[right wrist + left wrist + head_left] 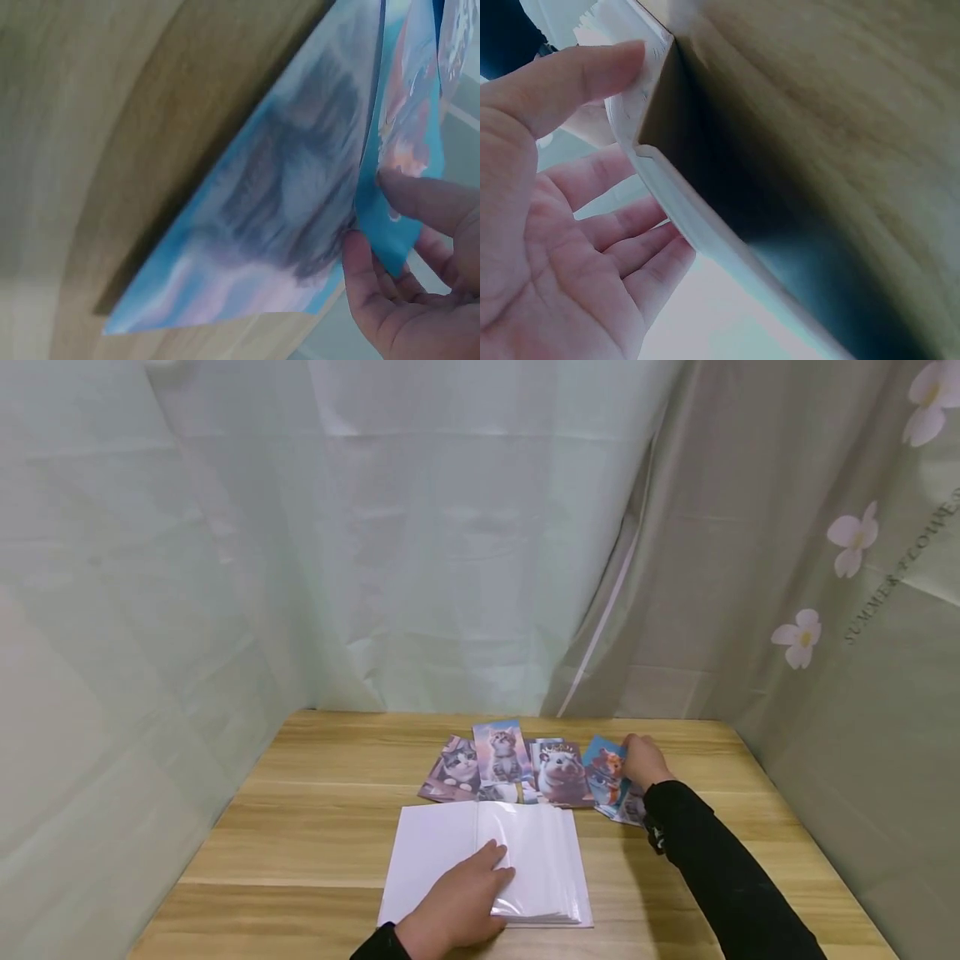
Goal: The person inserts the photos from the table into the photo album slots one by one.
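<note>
A white photo album (431,835) with clear sleeve pages lies spread at the table's front middle. My left hand (465,897) rests over its near edge by the fold, fingers touching the pages; in the left wrist view the thumb (607,67) lies against the page stack. My right hand (643,760), at the back right, pinches the corner of a blue picture card (603,768) with an orange cat on it. Under that card, in the right wrist view, lies a card with a grey furry animal (300,172) on a pink and blue ground.
Behind the album several picture cards overlap: a grey-and-white kitten card (457,768), a striped kitten card (504,752) and a crowned hamster card (561,772). Pale curtains (450,568) hang around the wood-grain table (300,835) at the back and sides.
</note>
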Demonstrator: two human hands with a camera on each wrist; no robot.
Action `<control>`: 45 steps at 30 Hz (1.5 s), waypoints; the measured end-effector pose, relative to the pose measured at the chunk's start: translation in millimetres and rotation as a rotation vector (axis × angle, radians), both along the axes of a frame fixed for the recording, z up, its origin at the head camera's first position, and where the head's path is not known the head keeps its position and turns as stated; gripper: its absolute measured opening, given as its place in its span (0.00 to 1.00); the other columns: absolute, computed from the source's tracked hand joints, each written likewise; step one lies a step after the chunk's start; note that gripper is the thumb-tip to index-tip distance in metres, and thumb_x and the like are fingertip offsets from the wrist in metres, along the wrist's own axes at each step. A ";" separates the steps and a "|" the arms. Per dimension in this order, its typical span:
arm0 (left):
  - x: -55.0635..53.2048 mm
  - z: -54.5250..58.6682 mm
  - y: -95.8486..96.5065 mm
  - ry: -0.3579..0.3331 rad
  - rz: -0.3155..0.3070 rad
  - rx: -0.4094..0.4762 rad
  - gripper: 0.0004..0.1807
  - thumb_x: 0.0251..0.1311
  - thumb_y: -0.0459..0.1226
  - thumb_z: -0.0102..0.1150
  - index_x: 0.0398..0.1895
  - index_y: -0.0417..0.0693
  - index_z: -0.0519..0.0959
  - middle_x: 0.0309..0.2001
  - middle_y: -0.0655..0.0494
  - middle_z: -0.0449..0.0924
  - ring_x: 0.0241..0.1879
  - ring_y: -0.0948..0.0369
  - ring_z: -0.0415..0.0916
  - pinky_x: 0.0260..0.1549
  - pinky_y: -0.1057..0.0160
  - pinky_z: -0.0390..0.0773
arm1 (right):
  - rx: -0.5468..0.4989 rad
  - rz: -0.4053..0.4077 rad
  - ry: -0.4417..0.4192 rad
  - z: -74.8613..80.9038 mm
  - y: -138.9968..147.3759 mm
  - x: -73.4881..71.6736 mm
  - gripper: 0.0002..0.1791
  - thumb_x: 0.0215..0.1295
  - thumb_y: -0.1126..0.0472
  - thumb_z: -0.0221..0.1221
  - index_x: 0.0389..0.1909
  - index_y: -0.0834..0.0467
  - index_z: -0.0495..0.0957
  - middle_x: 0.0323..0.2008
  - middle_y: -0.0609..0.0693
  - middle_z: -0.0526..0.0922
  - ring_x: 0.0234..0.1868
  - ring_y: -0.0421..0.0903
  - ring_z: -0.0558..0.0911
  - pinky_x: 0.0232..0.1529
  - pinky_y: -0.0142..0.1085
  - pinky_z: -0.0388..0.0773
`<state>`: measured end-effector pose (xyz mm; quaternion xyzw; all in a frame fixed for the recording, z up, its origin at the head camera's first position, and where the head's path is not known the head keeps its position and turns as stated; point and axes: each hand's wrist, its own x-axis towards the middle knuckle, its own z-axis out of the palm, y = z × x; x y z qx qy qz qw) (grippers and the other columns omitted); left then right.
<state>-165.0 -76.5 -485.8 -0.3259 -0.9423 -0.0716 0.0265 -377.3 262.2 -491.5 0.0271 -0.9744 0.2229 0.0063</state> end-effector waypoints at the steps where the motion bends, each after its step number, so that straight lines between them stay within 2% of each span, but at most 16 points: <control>1: -0.1 -0.3 0.1 0.001 0.004 0.005 0.30 0.47 0.47 0.74 0.54 0.46 0.83 0.62 0.45 0.76 0.65 0.50 0.71 0.60 0.61 0.74 | -0.013 -0.012 0.005 0.3 0.1 0.6 0.20 0.52 0.73 0.66 0.46 0.74 0.74 0.39 0.67 0.75 0.40 0.59 0.74 0.47 0.54 0.76; 8: -0.9 3.9 2.1 -0.030 0.024 0.027 0.30 0.46 0.51 0.76 0.52 0.46 0.84 0.61 0.45 0.77 0.64 0.50 0.72 0.60 0.60 0.74 | -0.105 -0.083 0.032 3.4 6.3 4.3 0.14 0.55 0.74 0.59 0.44 0.73 0.76 0.41 0.67 0.81 0.37 0.58 0.77 0.43 0.51 0.76; 12: -1.7 5.5 3.2 -0.051 0.034 0.026 0.30 0.44 0.50 0.78 0.50 0.47 0.84 0.60 0.45 0.78 0.64 0.50 0.72 0.60 0.60 0.74 | -0.167 -0.119 0.003 12.7 10.3 6.7 0.13 0.59 0.73 0.58 0.45 0.73 0.77 0.43 0.67 0.80 0.38 0.57 0.77 0.39 0.47 0.76; 16: -2.8 4.8 3.9 -0.067 0.046 0.029 0.31 0.43 0.50 0.79 0.51 0.46 0.84 0.61 0.45 0.77 0.64 0.50 0.72 0.60 0.60 0.74 | -0.205 -0.141 -0.013 22.7 18.0 9.6 0.13 0.62 0.73 0.58 0.46 0.73 0.76 0.44 0.67 0.79 0.40 0.58 0.76 0.40 0.47 0.77; 20: -2.9 3.2 3.6 -0.088 0.056 0.036 0.32 0.44 0.49 0.79 0.54 0.47 0.83 0.62 0.45 0.77 0.65 0.50 0.71 0.61 0.58 0.74 | -0.204 -0.126 0.003 30.9 30.3 14.0 0.12 0.62 0.72 0.59 0.45 0.74 0.76 0.42 0.68 0.79 0.39 0.59 0.77 0.40 0.47 0.77; 24: -1.6 2.2 3.0 -0.102 0.061 0.041 0.34 0.44 0.49 0.79 0.57 0.48 0.82 0.63 0.44 0.76 0.66 0.49 0.70 0.61 0.57 0.74 | -0.258 -0.119 -0.012 38.5 41.7 18.6 0.13 0.64 0.71 0.59 0.46 0.75 0.75 0.40 0.67 0.78 0.37 0.56 0.79 0.33 0.40 0.78; 27: -0.8 1.2 2.4 -0.092 0.059 0.042 0.34 0.45 0.49 0.79 0.58 0.49 0.81 0.63 0.43 0.75 0.66 0.49 0.70 0.60 0.58 0.75 | -0.323 -0.120 -0.026 46.2 48.3 21.3 0.13 0.66 0.70 0.59 0.48 0.75 0.74 0.40 0.66 0.78 0.35 0.52 0.80 0.30 0.35 0.79; 31: -0.6 0.5 1.1 -0.069 0.052 0.054 0.34 0.44 0.50 0.79 0.57 0.49 0.81 0.63 0.43 0.74 0.66 0.49 0.70 0.59 0.59 0.75 | -0.388 -0.099 -0.004 61.3 53.6 25.8 0.13 0.68 0.71 0.58 0.49 0.76 0.74 0.40 0.66 0.78 0.35 0.53 0.82 0.31 0.35 0.82; 35: -1.0 1.4 -0.6 -0.044 0.035 0.076 0.34 0.44 0.49 0.79 0.56 0.48 0.81 0.62 0.42 0.74 0.64 0.49 0.71 0.58 0.59 0.76 | -0.401 -0.089 0.016 75.0 55.8 29.9 0.13 0.69 0.71 0.58 0.49 0.76 0.73 0.40 0.66 0.77 0.38 0.58 0.82 0.32 0.36 0.84; 38: -1.4 2.1 -1.6 -0.042 0.026 0.090 0.34 0.43 0.48 0.80 0.56 0.47 0.81 0.62 0.41 0.73 0.64 0.49 0.70 0.58 0.58 0.76 | -0.388 -0.087 0.025 81.7 56.2 31.2 0.12 0.69 0.71 0.58 0.49 0.75 0.74 0.39 0.64 0.76 0.37 0.57 0.81 0.31 0.34 0.83; 45: -2.1 3.5 -0.1 -0.130 0.063 0.089 0.37 0.45 0.48 0.79 0.61 0.50 0.79 0.70 0.38 0.66 0.70 0.44 0.62 0.63 0.54 0.72 | -0.370 -0.073 0.053 92.8 44.3 31.7 0.14 0.69 0.67 0.60 0.50 0.74 0.75 0.41 0.65 0.78 0.36 0.53 0.81 0.31 0.34 0.82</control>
